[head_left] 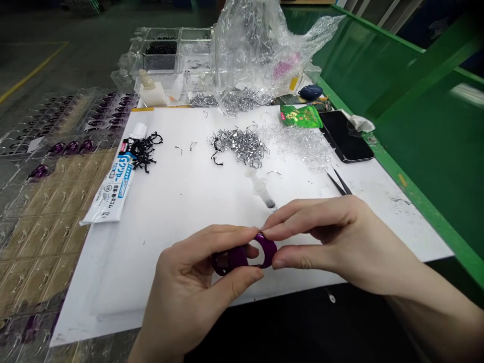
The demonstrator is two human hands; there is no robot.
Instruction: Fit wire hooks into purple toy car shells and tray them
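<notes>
A glossy purple ring-shaped plastic part (268, 249) is held between both hands over the near edge of the white board. My left hand (196, 282) is closed round its left side, the thumb below and fingers on top. At its right end my right hand (321, 232) pinches it between fingertips and thumb. Parts of the purple piece are hidden behind the left fingers. Just beyond the hands lies a small clear syringe (260, 188) with a dark tip. Dark tweezers (339, 182) rest to the right of it.
Silvery shreds (242, 145) and black strands (143, 152) lie on the white board (170, 201). A white-blue tube (115, 181), a green packet (301, 116) and a phone (347, 136) surround them. Clear trays (45, 217) fill the left; a green wall (397, 101) borders the right.
</notes>
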